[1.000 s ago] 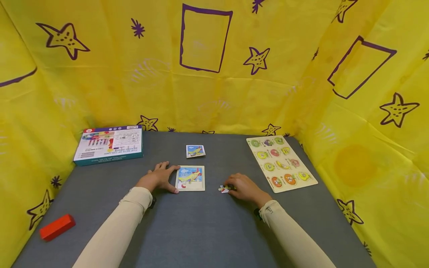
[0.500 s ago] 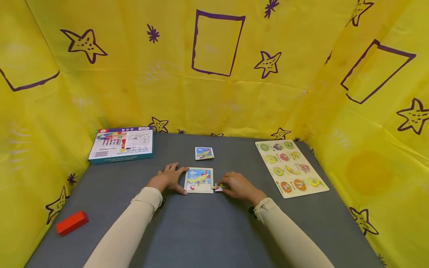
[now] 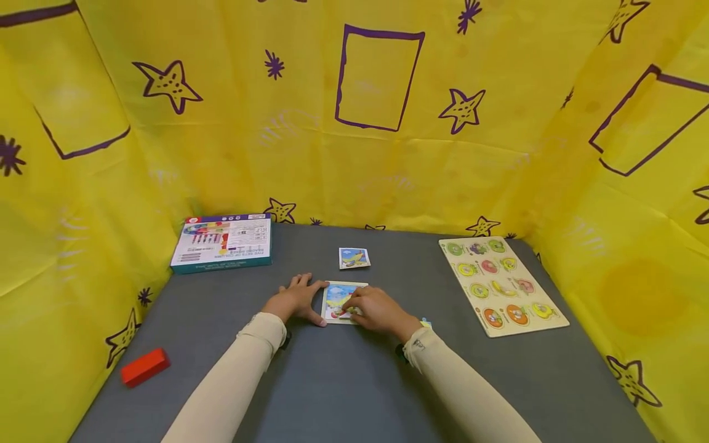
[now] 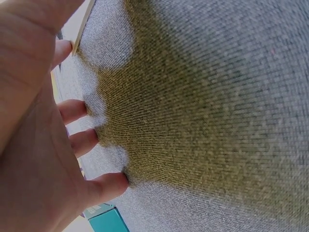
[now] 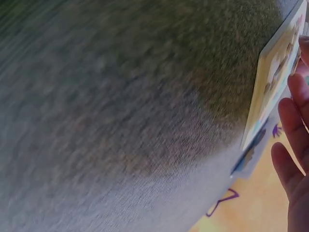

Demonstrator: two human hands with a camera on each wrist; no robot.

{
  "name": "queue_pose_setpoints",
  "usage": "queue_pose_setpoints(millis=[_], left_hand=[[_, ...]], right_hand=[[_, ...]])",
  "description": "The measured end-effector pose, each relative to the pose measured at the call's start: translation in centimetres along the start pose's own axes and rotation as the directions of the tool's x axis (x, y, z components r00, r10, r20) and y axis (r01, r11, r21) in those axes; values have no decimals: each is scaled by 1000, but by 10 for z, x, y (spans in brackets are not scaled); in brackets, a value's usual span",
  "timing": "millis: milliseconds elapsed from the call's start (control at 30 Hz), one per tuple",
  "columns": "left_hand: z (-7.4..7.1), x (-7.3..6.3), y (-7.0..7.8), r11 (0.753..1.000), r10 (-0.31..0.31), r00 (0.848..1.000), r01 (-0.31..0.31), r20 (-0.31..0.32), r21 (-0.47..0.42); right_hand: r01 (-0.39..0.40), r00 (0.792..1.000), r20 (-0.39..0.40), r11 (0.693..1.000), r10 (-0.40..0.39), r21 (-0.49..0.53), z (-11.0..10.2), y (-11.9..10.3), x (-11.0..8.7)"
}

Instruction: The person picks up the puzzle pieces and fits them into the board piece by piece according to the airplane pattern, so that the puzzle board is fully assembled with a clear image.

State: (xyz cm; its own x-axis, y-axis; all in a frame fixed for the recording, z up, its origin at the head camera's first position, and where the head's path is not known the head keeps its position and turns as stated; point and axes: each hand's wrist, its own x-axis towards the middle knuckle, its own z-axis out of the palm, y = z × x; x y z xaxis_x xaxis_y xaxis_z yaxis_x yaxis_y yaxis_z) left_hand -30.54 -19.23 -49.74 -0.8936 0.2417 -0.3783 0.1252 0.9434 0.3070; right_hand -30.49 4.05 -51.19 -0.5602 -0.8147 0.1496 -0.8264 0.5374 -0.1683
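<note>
A small square jigsaw tray (image 3: 335, 291) with a yellow airplane picture lies flat in the middle of the grey table. My left hand (image 3: 296, 300) rests beside it, fingers spread, with thumb and index finger touching its left edge. In the left wrist view the tray's pale edge (image 4: 82, 29) meets a fingertip, and the other fingertips press on the table. Over the tray's lower part, my right hand (image 3: 379, 312) pinches a jigsaw piece (image 3: 344, 314), which it partly covers. In the right wrist view the tray's side (image 5: 257, 96) shows near the fingers; the piece is not clear there.
A picture card (image 3: 354, 258) lies behind the tray. Another colourful piece (image 3: 425, 323) peeks out behind the right wrist. A fruit pegboard (image 3: 501, 286) lies to the right, a boxed set (image 3: 221, 243) at back left, a red block (image 3: 145, 367) at front left. Yellow cloth (image 3: 376, 172) surrounds the table.
My right hand has carried the jigsaw piece leftward from the table onto the tray's lower part. The left hand has stayed at the tray's left edge. The head view has shifted left.
</note>
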Motion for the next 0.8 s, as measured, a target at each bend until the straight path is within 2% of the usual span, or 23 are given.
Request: queue_pose_setpoints(millis=[233,800], left_hand=[[2,2,0,1000,3,1000,-3,-5,-8],[1,3,0,1000,-8,1000,8,4,-2]], right_hand=[[-1,1000,13,1000,1,-1,5,-1,3],[2,1000,-11,1000,-2,-15,10,0,1]])
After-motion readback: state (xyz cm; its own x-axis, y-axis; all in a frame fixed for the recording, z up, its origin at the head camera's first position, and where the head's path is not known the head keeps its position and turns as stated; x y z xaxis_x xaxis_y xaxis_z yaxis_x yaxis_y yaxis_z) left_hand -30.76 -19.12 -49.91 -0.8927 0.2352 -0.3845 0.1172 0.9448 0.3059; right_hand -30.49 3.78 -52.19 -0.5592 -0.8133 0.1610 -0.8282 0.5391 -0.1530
